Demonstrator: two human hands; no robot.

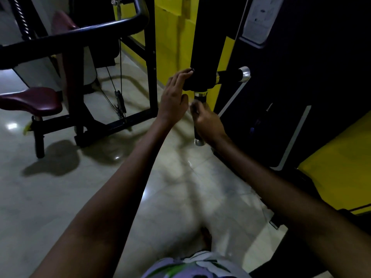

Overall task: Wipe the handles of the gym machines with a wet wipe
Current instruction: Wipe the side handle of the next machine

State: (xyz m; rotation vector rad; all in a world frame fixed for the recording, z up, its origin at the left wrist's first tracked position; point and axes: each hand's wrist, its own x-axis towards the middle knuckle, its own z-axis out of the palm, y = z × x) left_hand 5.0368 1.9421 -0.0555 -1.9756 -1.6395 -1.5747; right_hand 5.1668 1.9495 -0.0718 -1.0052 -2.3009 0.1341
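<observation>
The wet wipe (194, 106) showed pale in the right hand (208, 122), which was curled around the downward handle (198, 121) beneath the machine arm (202, 77); the left hand (174, 97), fingers spread, steadied that arm; the handle could swing, likely leaving the grip half-wiped.

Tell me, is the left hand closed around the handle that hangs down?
No. The left hand is open with its fingers spread beside the black arm, and it is the right hand that grips the hanging handle.
</observation>
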